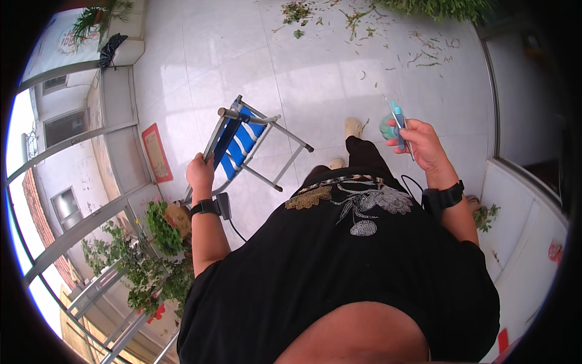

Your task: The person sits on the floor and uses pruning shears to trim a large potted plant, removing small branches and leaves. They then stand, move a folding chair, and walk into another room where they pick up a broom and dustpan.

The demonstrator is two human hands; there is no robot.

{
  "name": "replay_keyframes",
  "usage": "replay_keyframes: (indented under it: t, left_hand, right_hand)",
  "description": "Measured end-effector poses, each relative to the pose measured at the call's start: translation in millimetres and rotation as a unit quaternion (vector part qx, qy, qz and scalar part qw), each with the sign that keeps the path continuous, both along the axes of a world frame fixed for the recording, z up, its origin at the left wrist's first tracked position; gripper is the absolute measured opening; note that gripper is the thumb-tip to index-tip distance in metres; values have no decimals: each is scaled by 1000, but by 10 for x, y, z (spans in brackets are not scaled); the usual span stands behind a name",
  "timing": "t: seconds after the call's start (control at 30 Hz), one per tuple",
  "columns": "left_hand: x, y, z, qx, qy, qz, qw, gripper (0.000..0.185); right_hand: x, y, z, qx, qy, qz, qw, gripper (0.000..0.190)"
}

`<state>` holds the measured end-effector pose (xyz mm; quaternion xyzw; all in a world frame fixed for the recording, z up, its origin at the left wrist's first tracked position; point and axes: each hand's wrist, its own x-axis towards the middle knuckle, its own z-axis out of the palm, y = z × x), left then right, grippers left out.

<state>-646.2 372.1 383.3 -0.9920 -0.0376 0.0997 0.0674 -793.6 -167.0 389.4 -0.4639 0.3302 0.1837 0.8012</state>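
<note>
My left hand grips the metal tube frame of a folding chair with blue-and-white striped fabric. The chair is tilted, and its capped leg ends point to the right. In my right hand is a slim tool with a blue handle, held together with a thin metal tool. A round, ribbed, teal object shows just left of those fingers. Whether the hand holds it too, I cannot tell.
Cut leaves and stems litter the tiled floor ahead, near a green bushy plant. Potted plants stand by the windows on the left. A red-bordered panel leans low there. A white cabinet is at the right.
</note>
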Motion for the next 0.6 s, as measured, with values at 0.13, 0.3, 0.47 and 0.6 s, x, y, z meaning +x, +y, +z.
replay_keyframes:
  t: [0.13, 0.3, 0.47, 0.6]
  left_hand:
    - [-296, 30, 13, -11, 8, -49, 999, 35]
    - [-718, -427, -41, -90, 14, -193, 977, 27]
    - [-996, -1350, -9, -146, 11, -408, 901, 22]
    - [-1225, -2330, -222, -193, 8, -535, 823, 20]
  right_hand:
    - [-574, 325, 107, -17, 4, -43, 999, 11]
    - [-1430, 683, 289, -33, 4, -76, 997, 11]
    - [-2161, 686, 518, -3, -2, -126, 992, 11]
    - [-2811, 551, 526, 0, -32, -115, 993, 11]
